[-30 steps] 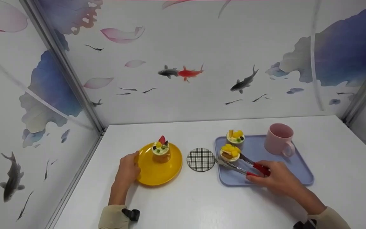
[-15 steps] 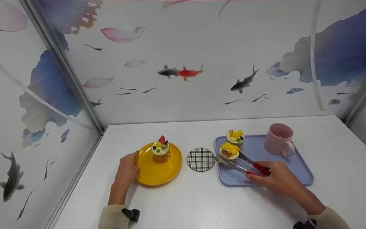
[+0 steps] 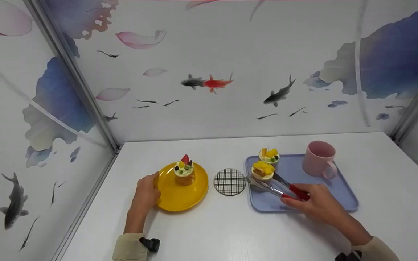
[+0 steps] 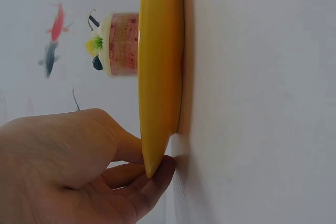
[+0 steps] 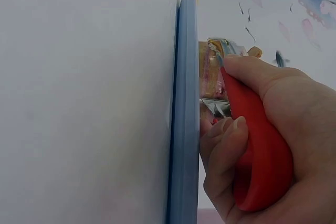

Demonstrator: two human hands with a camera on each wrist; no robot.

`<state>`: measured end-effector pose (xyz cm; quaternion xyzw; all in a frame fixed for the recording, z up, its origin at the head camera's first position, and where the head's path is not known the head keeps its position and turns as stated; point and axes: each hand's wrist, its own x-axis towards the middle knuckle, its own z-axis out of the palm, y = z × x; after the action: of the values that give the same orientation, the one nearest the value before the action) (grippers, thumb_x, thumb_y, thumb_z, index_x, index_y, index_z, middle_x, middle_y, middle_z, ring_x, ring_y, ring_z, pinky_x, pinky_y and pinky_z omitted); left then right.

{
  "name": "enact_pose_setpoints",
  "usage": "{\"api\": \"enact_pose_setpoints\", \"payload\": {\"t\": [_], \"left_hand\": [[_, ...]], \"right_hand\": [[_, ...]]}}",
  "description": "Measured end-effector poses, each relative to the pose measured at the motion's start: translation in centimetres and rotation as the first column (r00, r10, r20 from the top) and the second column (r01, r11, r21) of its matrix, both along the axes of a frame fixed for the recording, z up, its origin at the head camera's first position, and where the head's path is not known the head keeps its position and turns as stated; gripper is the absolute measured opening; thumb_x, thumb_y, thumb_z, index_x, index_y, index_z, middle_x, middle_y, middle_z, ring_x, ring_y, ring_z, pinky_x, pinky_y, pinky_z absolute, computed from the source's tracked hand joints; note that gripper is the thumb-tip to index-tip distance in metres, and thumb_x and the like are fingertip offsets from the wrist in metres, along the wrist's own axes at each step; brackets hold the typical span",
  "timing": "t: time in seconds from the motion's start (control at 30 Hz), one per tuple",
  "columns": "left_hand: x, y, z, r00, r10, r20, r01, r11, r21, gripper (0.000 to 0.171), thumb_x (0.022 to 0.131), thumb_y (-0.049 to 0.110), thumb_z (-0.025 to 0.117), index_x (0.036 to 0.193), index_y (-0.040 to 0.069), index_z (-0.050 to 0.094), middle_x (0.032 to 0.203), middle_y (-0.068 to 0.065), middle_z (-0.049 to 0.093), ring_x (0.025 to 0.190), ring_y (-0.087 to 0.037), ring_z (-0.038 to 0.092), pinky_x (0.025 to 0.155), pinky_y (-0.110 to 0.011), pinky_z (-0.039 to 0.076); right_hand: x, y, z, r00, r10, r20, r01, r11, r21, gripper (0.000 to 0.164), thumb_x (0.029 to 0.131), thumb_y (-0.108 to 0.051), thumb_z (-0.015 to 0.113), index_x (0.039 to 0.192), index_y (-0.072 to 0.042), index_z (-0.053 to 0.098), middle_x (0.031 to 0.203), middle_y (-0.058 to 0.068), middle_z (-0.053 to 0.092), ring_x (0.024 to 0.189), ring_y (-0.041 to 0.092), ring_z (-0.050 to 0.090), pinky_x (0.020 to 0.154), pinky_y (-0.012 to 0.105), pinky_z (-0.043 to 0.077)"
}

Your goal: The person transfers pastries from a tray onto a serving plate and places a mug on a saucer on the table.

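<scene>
My left hand (image 3: 146, 192) pinches the left rim of a yellow plate (image 3: 176, 199), thumb on top and fingers beneath in the left wrist view. On that plate stands a small dessert cup (image 3: 184, 174) topped with a strawberry and other fruit. My right hand (image 3: 319, 203) grips red-handled metal tongs (image 3: 272, 190). The tongs' arms straddle a second dessert cup (image 3: 263, 171) with yellow fruit cubes, at the left side of a blue tray (image 3: 303, 203). Right behind it is a third dessert cup (image 3: 269, 156). In the right wrist view my fingers wrap the red handle (image 5: 262, 156).
A round plaid coaster (image 3: 229, 182) lies between the plate and the tray. Toward the tray's back right stands a pink mug (image 3: 318, 158), its handle facing front right. White walls with painted fish enclose the white table (image 3: 209, 232) at the back and sides.
Between the tongs, the dessert cup with yellow cubes has shifted slightly up in the head view. Both hands and the plate have stayed in place.
</scene>
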<state>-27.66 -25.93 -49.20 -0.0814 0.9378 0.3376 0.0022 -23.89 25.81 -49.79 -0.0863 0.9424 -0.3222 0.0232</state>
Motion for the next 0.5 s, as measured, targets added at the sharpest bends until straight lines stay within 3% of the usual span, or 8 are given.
{"api": "enact_pose_setpoints", "payload": {"t": [0.5], "left_hand": [[0.09,-0.03,-0.14,1.000,-0.011,-0.015,0.010,1.000,-0.015,0.065,0.098,-0.014,0.062,0.161,-0.004,0.045,0.161,-0.026,0.054,0.149,-0.042,0.054,0.126,-0.056,0.041]], "right_hand": [[0.30,-0.44,0.39,1.000,-0.011,-0.024,0.011,1.000,-0.006,0.068,0.086,-0.062,0.085,0.126,-0.008,0.079,0.069,-0.002,0.056,0.072,0.017,0.054,0.052,0.020,0.035]]}}
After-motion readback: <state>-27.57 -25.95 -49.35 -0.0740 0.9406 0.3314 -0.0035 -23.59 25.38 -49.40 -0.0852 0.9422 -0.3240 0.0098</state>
